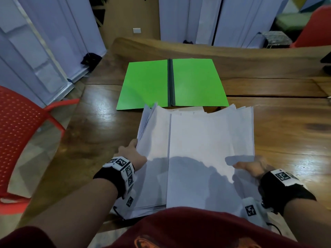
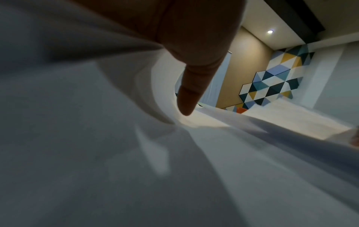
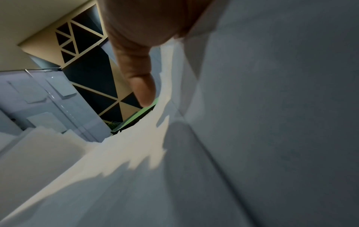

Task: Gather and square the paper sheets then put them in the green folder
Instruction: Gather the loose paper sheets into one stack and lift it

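Observation:
A loose, uneven stack of white paper sheets (image 1: 197,149) is held up in front of me, its far edges fanned and ragged. My left hand (image 1: 132,153) grips the stack's left edge, fingers hidden under the paper. My right hand (image 1: 250,167) grips the right edge, thumb on top. The left wrist view shows a thumb (image 2: 192,86) lying on the paper sheets (image 2: 97,153). In the right wrist view a thumb (image 3: 141,86) lies along the paper sheets (image 3: 252,138), with a sliver of the green folder (image 3: 136,118) beyond. The green folder (image 1: 148,85) lies open and flat on the table just past the stack.
The wooden table (image 1: 277,122) stretches to the right and far side. A red chair (image 1: 19,133) stands at the left, and another red chair (image 1: 315,27) at the far right. White panels (image 1: 44,51) stand behind the table.

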Tool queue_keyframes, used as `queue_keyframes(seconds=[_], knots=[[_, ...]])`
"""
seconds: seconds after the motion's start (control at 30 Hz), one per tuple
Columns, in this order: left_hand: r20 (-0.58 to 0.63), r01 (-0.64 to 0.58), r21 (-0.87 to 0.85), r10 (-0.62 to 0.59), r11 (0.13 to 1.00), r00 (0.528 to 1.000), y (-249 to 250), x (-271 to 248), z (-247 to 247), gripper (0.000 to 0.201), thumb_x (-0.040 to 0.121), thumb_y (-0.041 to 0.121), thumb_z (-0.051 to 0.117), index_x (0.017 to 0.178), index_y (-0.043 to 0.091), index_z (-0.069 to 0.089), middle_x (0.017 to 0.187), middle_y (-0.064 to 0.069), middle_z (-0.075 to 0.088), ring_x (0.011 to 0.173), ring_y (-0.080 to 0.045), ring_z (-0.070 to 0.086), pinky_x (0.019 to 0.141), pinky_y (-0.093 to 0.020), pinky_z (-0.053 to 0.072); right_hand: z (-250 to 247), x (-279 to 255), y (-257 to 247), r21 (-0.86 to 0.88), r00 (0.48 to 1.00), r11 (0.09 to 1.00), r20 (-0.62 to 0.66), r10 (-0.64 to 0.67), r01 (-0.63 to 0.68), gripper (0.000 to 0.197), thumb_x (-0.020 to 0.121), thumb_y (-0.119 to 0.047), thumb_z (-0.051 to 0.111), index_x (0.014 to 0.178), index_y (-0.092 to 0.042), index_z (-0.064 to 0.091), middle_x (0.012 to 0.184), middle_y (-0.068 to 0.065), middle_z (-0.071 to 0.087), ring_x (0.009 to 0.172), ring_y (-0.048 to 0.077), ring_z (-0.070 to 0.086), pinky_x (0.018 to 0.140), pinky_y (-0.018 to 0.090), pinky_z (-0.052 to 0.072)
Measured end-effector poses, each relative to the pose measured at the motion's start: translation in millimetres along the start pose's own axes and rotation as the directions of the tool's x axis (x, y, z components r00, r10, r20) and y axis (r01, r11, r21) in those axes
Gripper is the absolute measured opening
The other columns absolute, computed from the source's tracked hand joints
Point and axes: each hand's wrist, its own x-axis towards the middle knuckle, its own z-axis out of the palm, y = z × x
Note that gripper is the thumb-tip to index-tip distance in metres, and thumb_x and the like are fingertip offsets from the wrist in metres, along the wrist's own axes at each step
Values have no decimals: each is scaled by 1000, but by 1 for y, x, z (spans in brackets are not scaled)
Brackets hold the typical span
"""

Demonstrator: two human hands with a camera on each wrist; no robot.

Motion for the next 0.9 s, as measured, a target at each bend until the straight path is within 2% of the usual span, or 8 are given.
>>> queue_keyframes(seconds=[0.07,0.13,0.23,0.33,0.5,0.73,0.83,0.9], knots=[[33,-17,-114,21,993,999,1,-1,1,83,58,39,63,134,39,30,120,-14,52,97,-35,59,89,-43,52,1,-4,-3,-25,999,999,20,-37,37,14,68,-5,77,70,-19,74,96,15,72,92,34,65,91,48,51],[62,-24,-245,40,969,997,2,0,1,93,51,40,69,136,36,32,126,-14,52,103,-33,58,93,-45,52,1,-5,-5,-36,1000,999,19,-15,16,24,70,-3,75,55,-20,71,89,12,70,88,33,62,88,44,51],[111,-44,-338,86,940,990,2,-3,-4,84,61,33,74,135,33,35,125,-11,55,96,-27,61,85,-38,54,1,-7,-4,-14,999,999,1,35,-35,10,69,-8,78,72,-11,69,99,14,67,93,34,60,85,42,50],[170,-91,-308,149,947,974,2,-6,-5,63,67,30,73,121,41,43,117,-10,49,75,-15,54,67,-29,48,4,-1,5,-38,998,997,-18,67,-68,59,57,-19,87,105,8,65,108,22,66,93,37,63,84,45,54],[180,-130,-273,183,953,966,5,-19,3,58,44,51,73,92,62,41,127,-9,42,102,-33,56,84,-41,54,6,-2,10,-4,996,997,-45,81,-81,59,67,-7,81,113,20,55,111,28,62,92,36,58,71,37,50],[184,-48,-505,162,862,969,-7,9,-2,104,38,52,83,130,38,36,130,-6,51,112,-32,56,96,-51,48,6,-6,20,82,994,995,-95,56,-49,52,69,-8,79,108,16,57,101,27,64,85,36,59,71,37,45],[224,-27,-586,194,810,955,-7,8,-15,73,60,34,76,124,16,47,107,-5,62,97,-27,61,93,-46,49,6,0,33,154,996,985,-20,81,-77,85,40,-22,88,112,11,60,104,28,67,89,39,65,80,46,54],[273,-20,-610,233,792,933,-5,5,-23,43,70,24,70,108,18,52,93,-3,60,83,-24,59,78,-39,51,6,-5,34,206,993,972,17,114,-115,73,38,-15,88,102,10,66,93,27,70,84,40,67,78,46,56]])
